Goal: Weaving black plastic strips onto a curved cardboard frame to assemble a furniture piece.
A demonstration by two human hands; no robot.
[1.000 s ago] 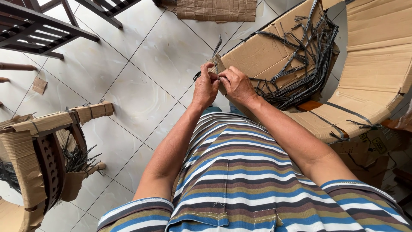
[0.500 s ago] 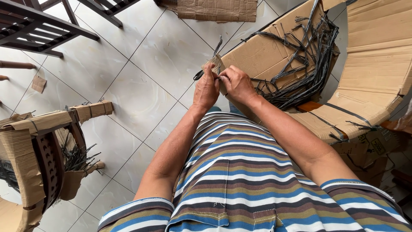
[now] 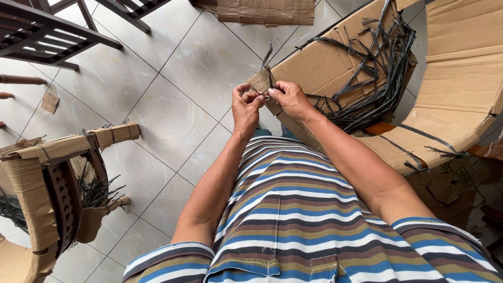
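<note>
My left hand (image 3: 246,106) and my right hand (image 3: 290,98) meet in front of my chest, fingertips pinched together on a thin dark strap (image 3: 268,53) that runs around a cardboard-wrapped furniture part (image 3: 260,80). The strap's loose end sticks up above the wrapped part. Just past my right hand stands an open cardboard box (image 3: 319,63) holding a tangle of dark plastic straps (image 3: 377,73). My striped shirt fills the lower part of the view.
A cardboard-wrapped chair (image 3: 52,173) with straps stands at the left. A large curved cardboard-wrapped piece (image 3: 461,84) sits at the right. Dark wooden furniture (image 3: 47,31) is at the top left, a flat cardboard sheet (image 3: 264,10) at the top. The floor is white tile (image 3: 173,94).
Both hands stay on the strap with only small finger movement; the wrapped part and the box have not shifted.
</note>
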